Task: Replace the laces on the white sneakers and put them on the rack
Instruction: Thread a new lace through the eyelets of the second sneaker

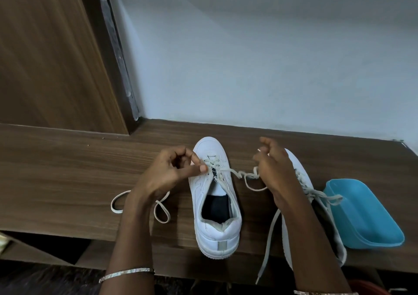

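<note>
The left hand (174, 170) pinches the lace (216, 165) between thumb and forefinger, right at the left-side eyelets of the centre sneaker (217, 231). Its other fingers are curled in above the pinch. The right hand (276, 170) is raised off to the right with its fingers curled round the other run of the same lace, and a pale tip pokes out by the fingertips. Between the 2 hands the lace leaves the eyelets, kinks, and sags in a small loop toward the wooden surface (67, 181). More slack lies in 2 loops on the surface left of the sneaker, passing under the left wrist, which wears a thin bracelet (126, 273).

The centre sneaker stands upright with its toe toward the pale wall (248, 57) and its heel at the front edge. Only the eyelets nearest the toe are threaded, and the tongue and dark insole lie exposed. A second white sneaker (298, 161) sits just to its right, mostly hidden behind the right hand and forearm. One end of its own lace (271, 233) hangs over the front edge. A blue tub (366, 208) lies just beside that sneaker; I cannot tell whether they touch.
</note>
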Demonstrator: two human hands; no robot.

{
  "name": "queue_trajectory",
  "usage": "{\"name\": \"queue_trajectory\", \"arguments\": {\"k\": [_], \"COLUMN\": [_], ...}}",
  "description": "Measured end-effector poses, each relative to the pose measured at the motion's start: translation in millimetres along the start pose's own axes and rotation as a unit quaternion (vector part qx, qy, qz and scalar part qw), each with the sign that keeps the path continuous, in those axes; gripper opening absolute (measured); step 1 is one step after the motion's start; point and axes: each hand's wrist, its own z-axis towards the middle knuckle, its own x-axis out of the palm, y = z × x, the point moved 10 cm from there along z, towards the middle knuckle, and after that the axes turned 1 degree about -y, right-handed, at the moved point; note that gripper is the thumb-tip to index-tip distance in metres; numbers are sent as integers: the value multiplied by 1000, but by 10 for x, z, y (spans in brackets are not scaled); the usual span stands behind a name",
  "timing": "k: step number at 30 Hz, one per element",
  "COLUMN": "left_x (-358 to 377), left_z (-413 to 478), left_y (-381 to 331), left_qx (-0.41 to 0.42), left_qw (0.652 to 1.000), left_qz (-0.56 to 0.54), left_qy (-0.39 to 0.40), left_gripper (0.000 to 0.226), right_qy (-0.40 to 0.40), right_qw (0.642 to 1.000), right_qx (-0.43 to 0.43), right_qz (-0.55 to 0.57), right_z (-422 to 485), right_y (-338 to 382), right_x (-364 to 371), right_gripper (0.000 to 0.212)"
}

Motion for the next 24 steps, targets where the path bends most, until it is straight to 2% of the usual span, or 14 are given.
{"name": "queue_trajectory", "arguments": {"k": [3, 6, 10, 14, 16, 19, 24], "left_x": [154, 166, 163, 121, 104, 85, 62], "left_z": [9, 17, -5, -63, -85, -105, -128], "left_y": [137, 219, 226, 238, 241, 263, 314], "left_qx": [-53, -78, -95, -105, -109, -126, -152], "left_qw": [997, 992, 991, 991, 990, 988, 984], "left_qz": [14, 67, 44, -1, -10, -31, -60], "left_qy": [63, 71, 81, 88, 87, 81, 66], "left_gripper": [47, 54, 42, 30, 27, 20, 16], "right_qy": [17, 64, 89, 122, 132, 123, 124], "right_qw": [1000, 996, 992, 980, 979, 978, 984], "right_qx": [-14, -49, -87, -89, -109, -146, -130], "right_qz": [-7, 26, -30, -130, -112, -83, -20], "right_z": [-12, -45, -113, -168, -186, -208, -233], "right_y": [25, 113, 250, 207, 227, 334, 333], "right_x": [0, 90, 238, 421, 488, 533, 597], "right_gripper": [46, 38, 15, 23, 27, 21, 16]}}
